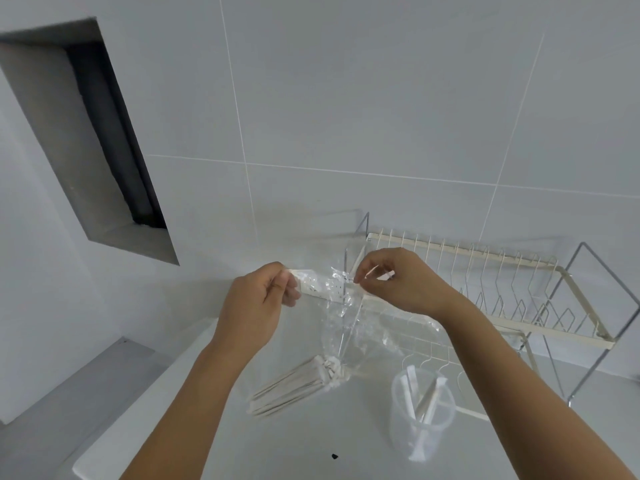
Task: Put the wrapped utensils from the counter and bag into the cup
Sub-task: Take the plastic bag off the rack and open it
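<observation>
My left hand [258, 306] and my right hand [391, 280] are raised above the counter, each pinching one side of the top of a clear plastic bag [341, 306]. The bag hangs down between them and looks crumpled. A bundle of paper-wrapped utensils [291, 386] lies on the white counter below, its tied end touching the bag's bottom. A clear plastic cup [420, 420] stands to the right of the bundle with a few wrapped utensils [427, 398] upright inside it.
A cream wire dish rack [491, 292] on a metal frame stands at the back right, close behind my right hand and the cup. A small black speck [334, 456] lies on the counter [277, 445] near the front. A dark wall niche [104, 150] opens at the left.
</observation>
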